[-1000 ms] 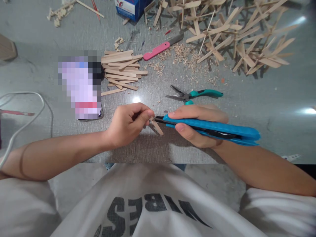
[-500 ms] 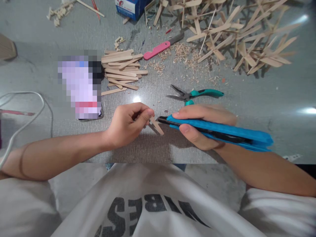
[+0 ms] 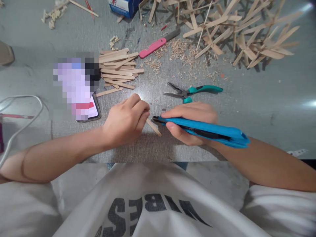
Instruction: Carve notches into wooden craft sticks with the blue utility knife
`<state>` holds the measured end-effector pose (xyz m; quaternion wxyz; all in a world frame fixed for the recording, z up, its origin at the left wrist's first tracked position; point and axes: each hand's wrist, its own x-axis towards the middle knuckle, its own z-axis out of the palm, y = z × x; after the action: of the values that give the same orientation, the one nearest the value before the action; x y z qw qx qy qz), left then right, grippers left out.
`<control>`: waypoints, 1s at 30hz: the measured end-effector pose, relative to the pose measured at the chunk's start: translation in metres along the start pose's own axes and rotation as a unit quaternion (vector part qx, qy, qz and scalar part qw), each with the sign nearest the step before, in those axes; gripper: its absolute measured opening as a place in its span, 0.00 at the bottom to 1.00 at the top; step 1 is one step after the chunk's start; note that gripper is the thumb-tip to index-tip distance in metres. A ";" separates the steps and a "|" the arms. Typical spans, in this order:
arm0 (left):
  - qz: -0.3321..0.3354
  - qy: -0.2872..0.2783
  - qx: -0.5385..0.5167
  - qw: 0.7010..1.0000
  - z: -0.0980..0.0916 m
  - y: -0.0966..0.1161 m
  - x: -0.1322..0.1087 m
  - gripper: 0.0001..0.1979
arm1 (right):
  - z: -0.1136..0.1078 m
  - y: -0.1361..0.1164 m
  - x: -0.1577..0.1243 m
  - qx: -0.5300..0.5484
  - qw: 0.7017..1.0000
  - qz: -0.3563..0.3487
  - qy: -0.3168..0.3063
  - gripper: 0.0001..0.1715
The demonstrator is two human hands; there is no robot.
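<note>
Near the table's front edge, my left hand (image 3: 127, 121) is closed on a flat wooden craft stick (image 3: 154, 127). The stick's rounded end sticks out to the lower right; the rest is hidden in my fingers. My right hand (image 3: 191, 121) grips a blue utility knife (image 3: 207, 129), its dark tip pointing left, close to the stick and to my left fingertips. Whether the blade touches the wood I cannot tell. Just beyond my right hand lie green-handled pliers (image 3: 185, 93), jaws apart.
Behind my left hand lies a pile of craft sticks (image 3: 118, 70) beside a phone (image 3: 96, 112). A pink-handled blade (image 3: 153, 47) lies among wood shavings (image 3: 181, 51). Assembled stick pieces (image 3: 237, 33) crowd the back right, near a blue box (image 3: 124, 8). A white cable (image 3: 24, 123) loops at left.
My right hand has moved left with the utility knife, its tip now nearer my left fingers. My left hand has rolled over, knuckles more upward, still holding the stick. The view has shifted slightly.
</note>
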<state>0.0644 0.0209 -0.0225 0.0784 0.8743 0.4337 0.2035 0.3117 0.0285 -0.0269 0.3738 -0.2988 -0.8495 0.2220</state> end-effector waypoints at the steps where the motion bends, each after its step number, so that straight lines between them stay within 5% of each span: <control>1: 0.019 0.021 0.020 0.999 -0.005 0.005 -0.003 0.13 | -0.001 0.000 0.000 -0.003 1.000 0.006 0.001 0.05; 5: 0.136 -0.022 0.091 0.986 -0.021 0.030 -0.024 0.14 | -0.006 -0.001 0.002 -0.007 1.000 0.023 0.010 0.04; 9: 0.122 -0.133 0.115 0.977 -0.014 0.039 -0.044 0.54 | -0.007 -0.001 0.002 -0.013 0.999 0.039 0.031 0.05; 12: 0.096 -0.191 0.089 0.973 -0.002 0.030 -0.046 0.69 | -0.007 -0.002 0.001 -0.017 0.998 0.051 0.038 0.05; 17: 0.099 -0.195 0.048 0.975 0.008 0.014 -0.039 0.74 | -0.007 -0.004 0.002 -0.025 0.998 0.048 0.043 0.05; 22: 0.082 -0.145 0.081 0.983 0.005 0.027 -0.045 0.76 | -0.008 -0.008 0.002 -0.039 0.995 0.071 0.061 0.05; 30: 0.082 -0.182 0.081 0.976 0.001 0.033 -0.052 0.73 | -0.002 -0.005 -0.001 -0.001 0.999 0.034 0.017 0.05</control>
<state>0.0607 -0.0407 -0.0277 0.0676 0.9329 0.3536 0.0109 0.3121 0.0245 -0.0224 0.3802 -0.3315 -0.8327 0.2285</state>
